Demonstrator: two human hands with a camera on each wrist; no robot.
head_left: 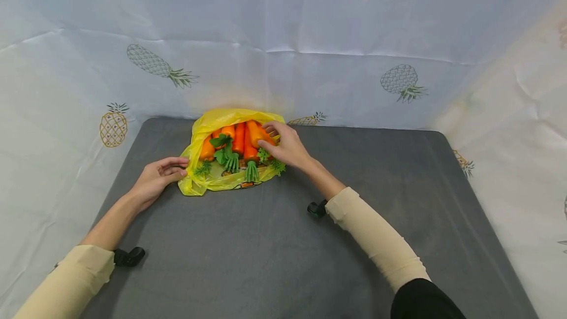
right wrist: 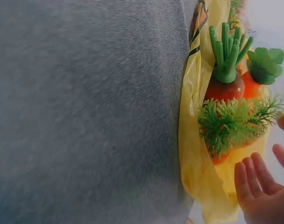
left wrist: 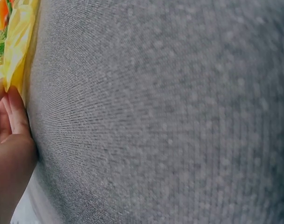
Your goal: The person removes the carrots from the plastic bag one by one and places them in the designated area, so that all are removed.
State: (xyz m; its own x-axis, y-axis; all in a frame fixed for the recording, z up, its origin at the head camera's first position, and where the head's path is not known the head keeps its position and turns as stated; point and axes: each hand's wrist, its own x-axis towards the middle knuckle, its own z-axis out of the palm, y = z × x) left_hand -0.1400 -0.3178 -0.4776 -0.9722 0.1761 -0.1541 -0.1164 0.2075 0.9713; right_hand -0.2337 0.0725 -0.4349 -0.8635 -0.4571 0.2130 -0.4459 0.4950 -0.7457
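Observation:
A yellow plastic bag point(head_left: 197, 137) lies at the far side of the table, its mouth facing me. Inside are several orange carrots point(head_left: 238, 139) with green leafy tops, which look like toy ones. At the bag's left edge my left hand point(head_left: 156, 178) pinches the plastic between thumb and fingers; the left wrist view shows the bag's edge point(left wrist: 20, 42) at the fingertips. Over the bag's right side is my right hand point(head_left: 287, 146), fingers spread and loosely bent near the carrots. In the right wrist view the right hand point(right wrist: 267, 186) has nothing visible between its fingers, beside a feathery green top point(right wrist: 230, 119).
The grey table point(head_left: 274, 245) reaches back to a white cloth point(head_left: 283, 23) printed with pineapples, which hangs behind and at both sides. Black wrist mounts point(head_left: 129, 257) stick out by both sleeves.

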